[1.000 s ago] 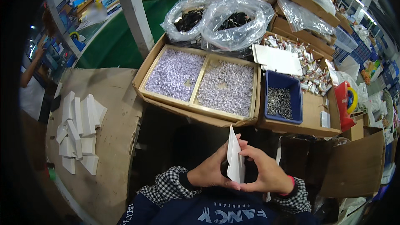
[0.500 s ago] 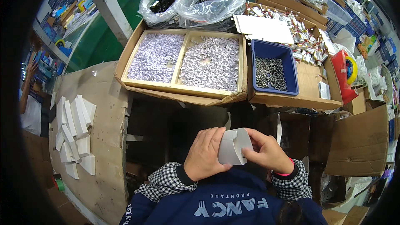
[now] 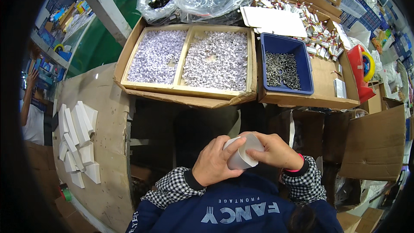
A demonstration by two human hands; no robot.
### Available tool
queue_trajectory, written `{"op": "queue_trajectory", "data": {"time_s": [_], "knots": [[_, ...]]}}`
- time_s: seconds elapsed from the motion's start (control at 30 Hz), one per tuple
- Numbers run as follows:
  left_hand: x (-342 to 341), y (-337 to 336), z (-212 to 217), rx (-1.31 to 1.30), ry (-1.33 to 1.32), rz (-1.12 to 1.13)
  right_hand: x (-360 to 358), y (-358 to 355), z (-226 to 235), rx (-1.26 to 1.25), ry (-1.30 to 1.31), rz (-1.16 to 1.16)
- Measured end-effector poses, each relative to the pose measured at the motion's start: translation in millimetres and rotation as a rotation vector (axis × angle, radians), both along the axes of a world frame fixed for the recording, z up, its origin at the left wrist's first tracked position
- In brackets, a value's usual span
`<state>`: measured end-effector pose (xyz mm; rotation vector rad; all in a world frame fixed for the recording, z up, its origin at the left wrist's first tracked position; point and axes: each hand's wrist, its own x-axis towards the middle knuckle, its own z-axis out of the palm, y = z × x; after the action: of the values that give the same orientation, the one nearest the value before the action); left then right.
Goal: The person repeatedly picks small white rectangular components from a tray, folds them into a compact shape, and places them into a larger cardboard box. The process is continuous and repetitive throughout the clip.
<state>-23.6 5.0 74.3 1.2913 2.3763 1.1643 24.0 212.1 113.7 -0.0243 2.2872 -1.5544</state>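
A rolled white paper piece (image 3: 242, 154) is sitting near the person's chest, with the left hand (image 3: 214, 162) and right hand (image 3: 276, 152) both wrapping closed around it. Folded white pieces (image 3: 77, 142) are lying far left on the surface (image 3: 108, 103); a divided tray (image 3: 189, 58) and blue bin (image 3: 284, 64) are sitting beyond.

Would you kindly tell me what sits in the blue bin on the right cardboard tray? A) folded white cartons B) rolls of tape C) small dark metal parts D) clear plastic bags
C: the blue bin holds a heap of small dark metal parts, nothing else.
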Motion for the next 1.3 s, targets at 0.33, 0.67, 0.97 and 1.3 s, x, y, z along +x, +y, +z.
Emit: {"op": "queue_trajectory", "data": {"time_s": [0.33, 0.67, 0.97, 1.3], "knots": [[-8, 4, -1, 0.013, 0.091, 0.044, 8, 9, -16, -0.449, -0.114, -0.03], [-11, 11, -2, 0.136, 0.097, 0.101, 31, -18, -43, -0.893, -0.213, -0.354], [-6, 13, -13, 0.091, 0.22, 0.105, 31, -24, -48, -0.469, 0.101, -0.383], [6, 5, -34, -0.013, -0.017, 0.163, 35, -37, -79, -0.453, 0.073, -0.454]]}}
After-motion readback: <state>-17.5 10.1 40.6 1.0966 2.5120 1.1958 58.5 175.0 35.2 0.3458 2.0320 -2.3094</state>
